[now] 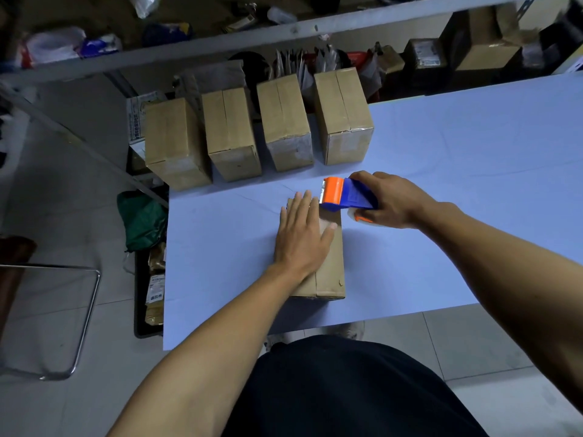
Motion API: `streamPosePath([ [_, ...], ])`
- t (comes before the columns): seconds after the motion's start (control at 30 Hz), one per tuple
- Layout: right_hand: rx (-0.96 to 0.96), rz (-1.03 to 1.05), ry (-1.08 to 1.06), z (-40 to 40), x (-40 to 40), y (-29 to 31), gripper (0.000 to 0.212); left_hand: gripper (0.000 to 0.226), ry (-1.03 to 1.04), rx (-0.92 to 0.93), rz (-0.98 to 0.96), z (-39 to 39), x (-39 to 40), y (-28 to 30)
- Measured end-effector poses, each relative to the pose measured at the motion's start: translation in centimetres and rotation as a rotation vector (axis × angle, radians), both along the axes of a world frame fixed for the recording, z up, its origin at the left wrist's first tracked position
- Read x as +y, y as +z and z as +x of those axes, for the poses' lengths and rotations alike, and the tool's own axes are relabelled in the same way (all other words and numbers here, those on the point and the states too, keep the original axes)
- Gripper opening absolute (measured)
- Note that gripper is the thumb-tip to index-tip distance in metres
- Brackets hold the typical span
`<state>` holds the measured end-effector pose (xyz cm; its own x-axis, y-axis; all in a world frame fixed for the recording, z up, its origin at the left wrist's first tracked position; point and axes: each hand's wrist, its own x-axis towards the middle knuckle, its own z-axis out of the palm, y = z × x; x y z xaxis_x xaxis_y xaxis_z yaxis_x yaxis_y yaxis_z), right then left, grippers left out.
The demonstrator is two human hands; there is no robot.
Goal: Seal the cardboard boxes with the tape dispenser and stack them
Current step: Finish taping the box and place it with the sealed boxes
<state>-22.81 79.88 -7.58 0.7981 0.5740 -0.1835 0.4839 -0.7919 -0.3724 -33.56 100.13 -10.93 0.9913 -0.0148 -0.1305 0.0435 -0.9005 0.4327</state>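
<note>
I see one cardboard box lying flat on the pale blue worktop, near its front edge. My left hand presses down on the box's top, its fingers straight and spread, gripping nothing. My right hand is wrapped around the handle of the tape dispenser, fingers curled tight around it. The dispenser's orange head sits at the far end of the box, just beside my left fingertips, with the blue body angled back toward my right wrist. A strip of clear tape seems to lie along the box's top seam under my left hand, though the sheen is faint. Farther back, four other cardboard boxes stand in a row at the worktop's far left edge, side by side with small gaps between them.
</note>
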Motion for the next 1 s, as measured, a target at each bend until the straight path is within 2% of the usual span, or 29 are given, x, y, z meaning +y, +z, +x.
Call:
streamPosePath([
  [0.13, -0.023, -0.011, 0.028, 0.3, -0.7, 0.3, 0.062, 0.082, -0.086, 0.101, 0.166, -0.2, 1.1, -0.8],
  [0.33, 0.048, 0.028, 0.059, 0.1, -1.6, 0.0, 0.061, 0.084, -0.114, 0.156, 0.190, -0.1, 2.6, -0.8],
  [0.53, 0.043, 0.024, -0.007, -0.4, -4.5, 0.2, 0.043, 0.083, -0.118, 0.167, 0.198, 0.0, 2.7, -0.9],
  [1.0, 0.092, -0.011, -0.059, -1.9, -5.9, -1.7, 0.061, 0.083, -0.118, 0.191, 0.189, 0.2, 2.2, -0.2],
])
